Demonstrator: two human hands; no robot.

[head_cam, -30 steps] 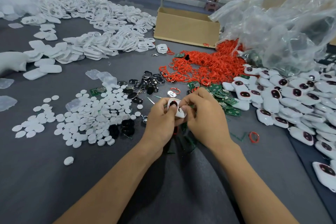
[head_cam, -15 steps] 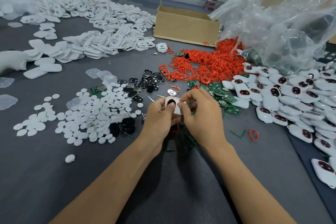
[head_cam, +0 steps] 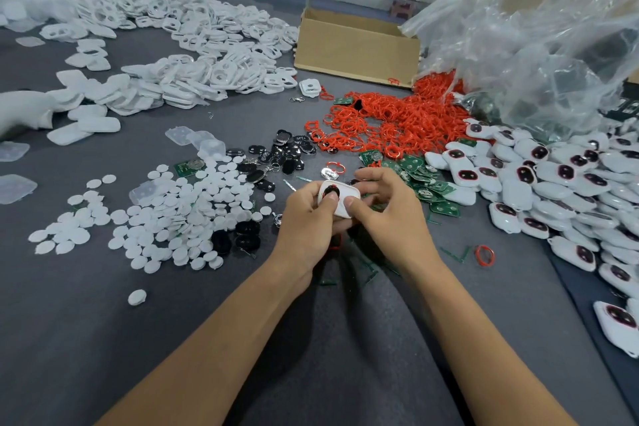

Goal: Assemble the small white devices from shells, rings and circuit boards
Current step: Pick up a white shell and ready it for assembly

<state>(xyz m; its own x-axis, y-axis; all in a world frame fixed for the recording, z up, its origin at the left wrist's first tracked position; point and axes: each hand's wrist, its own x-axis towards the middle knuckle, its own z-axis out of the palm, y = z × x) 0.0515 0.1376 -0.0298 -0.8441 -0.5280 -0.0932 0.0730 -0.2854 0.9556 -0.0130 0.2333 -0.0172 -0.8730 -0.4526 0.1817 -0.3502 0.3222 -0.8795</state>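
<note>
Both hands hold one small white device (head_cam: 342,195) with a dark oval opening, just above the grey table near its middle. My left hand (head_cam: 309,218) grips its left end, thumb pressing on the dark opening. My right hand (head_cam: 387,214) grips its right end, thumb on the white face. A heap of red rings (head_cam: 390,124) lies behind the hands. Green circuit boards (head_cam: 425,183) are scattered just right of them. Empty white shells (head_cam: 193,59) are piled at the far left. Assembled devices (head_cam: 560,180) fill the right side.
White round discs (head_cam: 166,218) and black oval pieces (head_cam: 280,156) spread left of the hands. An open cardboard box (head_cam: 356,45) stands at the back, a big clear plastic bag (head_cam: 539,31) at the back right. One loose red ring (head_cam: 484,255) lies near my right wrist.
The device was upright between my fingertips; it is now turned face up and lower, with both thumbs on its top. The hands stayed in the same spot.
</note>
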